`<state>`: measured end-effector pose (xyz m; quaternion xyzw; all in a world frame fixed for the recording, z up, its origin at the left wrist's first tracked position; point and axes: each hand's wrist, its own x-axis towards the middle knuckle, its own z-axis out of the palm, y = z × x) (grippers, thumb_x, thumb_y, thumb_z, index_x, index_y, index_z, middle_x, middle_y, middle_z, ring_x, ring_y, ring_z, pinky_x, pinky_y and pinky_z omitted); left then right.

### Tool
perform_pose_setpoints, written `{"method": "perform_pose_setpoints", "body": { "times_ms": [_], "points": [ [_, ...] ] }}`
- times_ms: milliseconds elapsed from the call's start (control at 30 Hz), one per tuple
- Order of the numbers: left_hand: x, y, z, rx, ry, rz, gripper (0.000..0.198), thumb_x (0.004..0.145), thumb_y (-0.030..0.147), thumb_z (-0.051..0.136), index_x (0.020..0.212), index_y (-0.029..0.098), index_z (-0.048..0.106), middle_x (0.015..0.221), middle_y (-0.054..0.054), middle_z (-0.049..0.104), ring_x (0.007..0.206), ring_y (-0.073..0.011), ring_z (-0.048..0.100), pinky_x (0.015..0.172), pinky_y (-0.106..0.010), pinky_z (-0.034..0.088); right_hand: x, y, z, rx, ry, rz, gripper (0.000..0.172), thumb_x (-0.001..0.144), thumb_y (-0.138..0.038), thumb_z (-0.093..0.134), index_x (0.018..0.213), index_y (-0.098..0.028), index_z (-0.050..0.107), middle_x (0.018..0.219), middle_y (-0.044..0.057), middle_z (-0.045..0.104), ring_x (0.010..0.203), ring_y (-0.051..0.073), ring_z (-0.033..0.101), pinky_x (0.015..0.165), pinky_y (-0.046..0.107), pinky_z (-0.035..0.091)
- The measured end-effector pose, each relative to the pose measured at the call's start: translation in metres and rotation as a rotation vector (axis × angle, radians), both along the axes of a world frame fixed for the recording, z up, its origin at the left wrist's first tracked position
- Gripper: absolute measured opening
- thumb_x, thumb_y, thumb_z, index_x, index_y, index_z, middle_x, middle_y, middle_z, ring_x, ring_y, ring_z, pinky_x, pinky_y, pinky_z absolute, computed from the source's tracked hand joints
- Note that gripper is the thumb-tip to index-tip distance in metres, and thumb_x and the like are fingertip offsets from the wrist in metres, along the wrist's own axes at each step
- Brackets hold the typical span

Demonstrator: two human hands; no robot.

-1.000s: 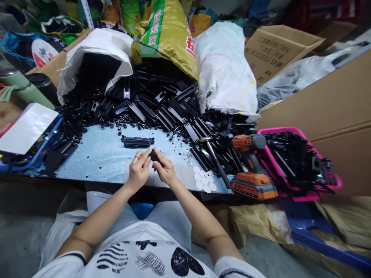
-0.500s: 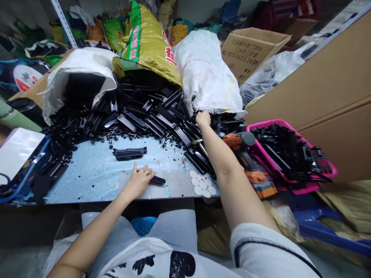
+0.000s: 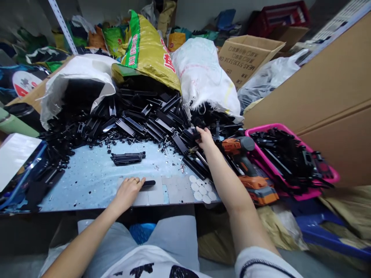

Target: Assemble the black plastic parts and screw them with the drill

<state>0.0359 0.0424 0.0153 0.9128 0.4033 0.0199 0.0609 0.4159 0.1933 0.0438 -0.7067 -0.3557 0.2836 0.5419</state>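
Note:
My left hand [image 3: 131, 190] is at the table's front edge, its fingers closed on a narrow black plastic strip [image 3: 149, 183] whose rounded end sticks out to the right. My right hand [image 3: 205, 138] is below the mouth of the white woven sack [image 3: 199, 73]. A dark plastic part [image 3: 193, 133] shows at its fingertips, pinched there; its exact shape blurs into the parts behind. Beyond my left hand lies a black folded-looking assembly [image 3: 128, 158] on the light blue tabletop [image 3: 92, 177].
Black strips [image 3: 136, 123] and small screws heap along the back. An orange cordless drill [image 3: 242, 162] lies right of my forearm, beside a pink basket [image 3: 292, 129] of black parts. White round discs [image 3: 202, 189] lie near the front edge. A blue bin [image 3: 26, 181] stands left.
My right hand has come out from the sack's mouth toward me, with a dark part at its fingertips. My left hand has shifted left with the black strip and closed its fingers more.

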Motion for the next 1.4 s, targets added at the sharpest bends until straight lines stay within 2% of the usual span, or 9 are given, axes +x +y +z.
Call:
{"method": "perform_pose_setpoints", "body": {
  "times_ms": [100,167,367,567,633,733,867,1200,1400],
  "points": [
    [-0.003,0.000,-0.006,-0.022,0.000,0.054,0.041,0.087,0.008,0.041,0.126,0.018,0.052,0.094,-0.009,0.062,0.088,-0.0216,0.059,0.076,-0.033,0.043,-0.033,-0.051,-0.004,-0.088,0.110,0.163,0.039,0.086,-0.034,0.045,0.120,-0.015,0.049,0.072,0.001,0.061,0.047,0.009,0.053,0.052,0.026,0.049],
    [-0.001,0.000,-0.009,-0.038,-0.026,0.058,0.039,0.089,0.016,0.045,0.128,0.019,0.049,0.098,-0.010,0.061,0.091,-0.0224,0.058,0.077,-0.033,0.044,-0.061,-0.086,-0.005,-0.143,-0.049,0.388,0.037,0.086,-0.032,0.043,0.118,-0.016,0.053,0.073,0.003,0.063,0.054,0.012,0.059,0.058,0.028,0.050],
    [0.007,0.005,-0.013,-0.114,-0.116,0.027,0.034,0.092,0.026,0.045,0.124,0.019,0.051,0.101,-0.010,0.060,0.096,-0.0228,0.056,0.085,-0.035,0.045,-0.121,-0.161,0.009,-0.337,-1.268,0.922,0.034,0.089,-0.014,0.043,0.122,-0.015,0.052,0.077,0.010,0.067,0.073,0.021,0.062,0.068,0.030,0.042],
    [0.014,0.010,-0.006,-0.217,-0.132,-0.001,0.034,0.093,0.028,0.040,0.124,0.018,0.050,0.109,-0.010,0.059,0.104,-0.0232,0.053,0.091,-0.035,0.042,-0.137,-0.177,0.001,0.065,-1.579,1.264,0.019,0.094,-0.028,0.043,0.094,-0.017,0.058,0.091,0.009,0.062,0.091,0.021,0.056,0.093,0.039,0.032],
    [0.018,0.010,-0.002,-0.236,-0.118,-0.002,0.035,0.093,0.028,0.038,0.126,0.018,0.048,0.112,-0.010,0.058,0.107,-0.0231,0.052,0.092,-0.035,0.041,-0.138,-0.177,-0.010,0.023,-1.563,1.288,0.023,0.095,-0.035,0.041,0.098,-0.019,0.056,0.087,0.007,0.061,0.082,0.019,0.057,0.091,0.038,0.032],
    [0.024,0.008,0.004,-0.249,-0.093,0.003,0.039,0.091,0.040,0.041,0.125,0.021,0.048,0.115,-0.010,0.056,0.109,-0.0250,0.051,0.092,-0.038,0.040,-0.138,-0.179,-0.022,-0.110,-1.452,1.283,0.034,0.096,-0.046,0.034,0.104,-0.020,0.055,0.091,0.006,0.060,0.074,0.016,0.058,0.071,0.028,0.034],
    [0.027,0.002,0.008,-0.212,-0.102,0.013,0.066,0.070,0.068,0.058,0.114,0.019,0.050,0.106,-0.010,0.058,0.100,-0.0293,0.054,0.086,-0.040,0.042,-0.142,-0.188,-0.019,-0.148,-1.380,1.203,0.040,0.096,-0.051,0.028,0.101,-0.021,0.055,0.091,0.005,0.060,0.076,0.017,0.059,0.060,0.026,0.028],
    [0.012,-0.002,-0.008,-0.070,-0.307,-0.063,0.043,0.081,0.055,0.054,0.101,0.018,0.052,0.093,-0.008,0.062,0.087,-0.0230,0.061,0.075,-0.032,0.045,-0.156,-0.194,0.009,-0.072,-1.438,1.120,0.038,0.098,-0.043,0.026,0.104,-0.019,0.054,0.092,0.009,0.060,0.080,0.018,0.056,0.066,0.028,0.029],
    [0.021,0.005,-0.003,-0.162,-0.287,-0.088,0.053,0.076,0.061,0.058,0.107,0.018,0.053,0.099,-0.008,0.063,0.094,-0.0239,0.059,0.077,-0.033,0.046,-0.141,-0.180,-0.009,0.000,-1.380,1.141,0.040,0.096,-0.049,0.031,0.095,-0.018,0.057,0.088,0.006,0.060,0.077,0.016,0.054,0.061,0.027,0.028]
  ]
}}
